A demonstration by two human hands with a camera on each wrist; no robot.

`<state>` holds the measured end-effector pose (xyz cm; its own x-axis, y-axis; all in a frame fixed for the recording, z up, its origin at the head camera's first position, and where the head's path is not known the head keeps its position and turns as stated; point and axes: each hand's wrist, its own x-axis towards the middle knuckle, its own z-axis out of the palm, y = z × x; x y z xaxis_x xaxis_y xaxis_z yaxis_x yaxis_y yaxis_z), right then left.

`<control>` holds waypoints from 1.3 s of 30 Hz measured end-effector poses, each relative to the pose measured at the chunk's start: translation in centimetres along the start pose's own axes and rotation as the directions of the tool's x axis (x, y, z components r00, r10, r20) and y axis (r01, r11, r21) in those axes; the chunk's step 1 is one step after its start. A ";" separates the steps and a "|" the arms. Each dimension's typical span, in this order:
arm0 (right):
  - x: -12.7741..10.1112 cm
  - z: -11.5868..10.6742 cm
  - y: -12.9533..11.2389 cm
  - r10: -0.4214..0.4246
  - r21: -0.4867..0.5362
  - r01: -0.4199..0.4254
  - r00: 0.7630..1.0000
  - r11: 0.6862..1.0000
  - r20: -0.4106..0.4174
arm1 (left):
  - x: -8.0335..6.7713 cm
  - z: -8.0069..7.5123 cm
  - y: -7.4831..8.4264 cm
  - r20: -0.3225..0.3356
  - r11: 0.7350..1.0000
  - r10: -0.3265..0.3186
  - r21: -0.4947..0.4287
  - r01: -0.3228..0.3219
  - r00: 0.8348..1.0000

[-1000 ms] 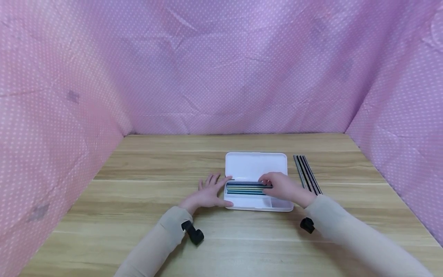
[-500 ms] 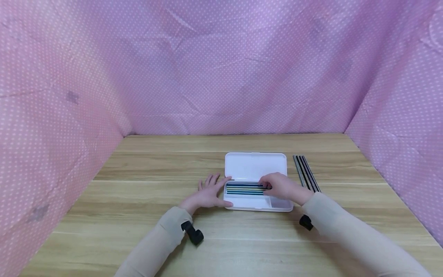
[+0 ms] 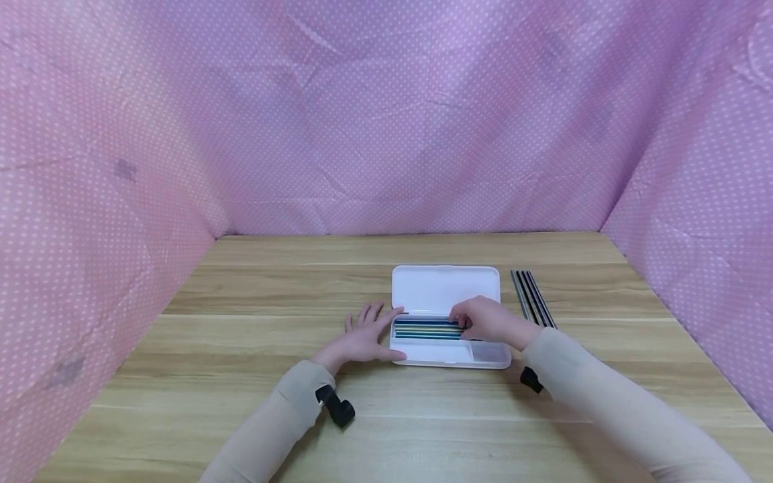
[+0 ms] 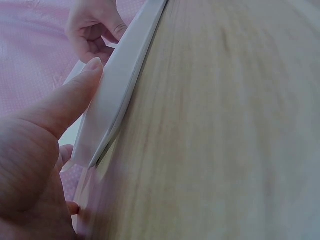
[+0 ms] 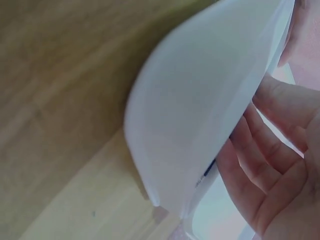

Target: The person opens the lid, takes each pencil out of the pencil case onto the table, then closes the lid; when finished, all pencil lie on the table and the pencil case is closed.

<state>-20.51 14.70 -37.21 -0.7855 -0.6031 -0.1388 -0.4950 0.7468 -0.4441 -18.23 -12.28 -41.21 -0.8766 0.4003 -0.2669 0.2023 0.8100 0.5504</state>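
Note:
A white pencil case point(image 3: 430, 355) lies with its lid point(image 3: 445, 288) folded back on the wooden table. Several slim pencils point(image 3: 423, 329), dark blue, green and yellowish, lie side by side in its far compartment. My left hand point(image 3: 362, 341) spreads at the case's left end, thumb extended along the near wall, forefinger at the hinge side. In the left wrist view, the thumb point(image 4: 75, 97) touches the case wall. My right hand point(image 3: 483, 317) reaches over the right part of the pencils with bent fingers. Its fingertips are hidden behind the case wall in the right wrist view, so any pinch is unclear.
Several more dark pencils point(image 3: 531, 295) lie in a slanting row to the right of the case, partly behind the right forearm. The case's near compartment point(image 3: 489, 352) has a divider. Pink dotted cloth point(image 3: 417, 134) hangs behind the table and at both sides.
My right hand and wrist have shifted slightly left and away from me over the pencils. The left hand and the case look almost unmoved.

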 end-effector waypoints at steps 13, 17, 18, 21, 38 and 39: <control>0.1 0.1 -0.1 -0.047 -0.127 0.047 0.999 0.991 0.006 | 0.0 0.0 0.0 0.003 1.000 -0.001 -0.010 0.001 1.000; 0.1 0.4 0.2 -0.066 -0.124 0.066 0.998 0.990 -0.001 | 0.0 0.1 -0.1 0.003 1.000 -0.002 -0.010 0.002 1.000; 0.1 0.4 0.2 -0.068 -0.117 0.067 0.998 0.991 -0.003 | 0.0 0.1 -0.1 0.004 1.000 -0.002 -0.008 0.002 1.000; 0.2 0.4 0.5 -0.074 -0.100 0.072 0.997 0.992 -0.011 | 0.1 0.1 -0.1 0.002 1.000 0.001 -0.006 -0.001 1.000; 0.3 0.3 1.5 -0.124 0.018 0.125 0.992 0.992 -0.024 | 0.2 0.1 -0.3 0.004 1.000 0.014 0.006 -0.014 1.000; 0.3 0.3 1.6 -0.123 0.031 0.124 0.992 0.992 -0.024 | 0.2 0.1 -0.3 0.004 1.000 0.013 0.006 -0.013 1.000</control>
<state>-21.41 15.63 -38.18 -0.7273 -0.6835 -0.0616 -0.5767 0.6574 -0.4851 -18.41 -12.37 -41.53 -0.8722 0.4128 -0.2625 0.2167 0.8071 0.5492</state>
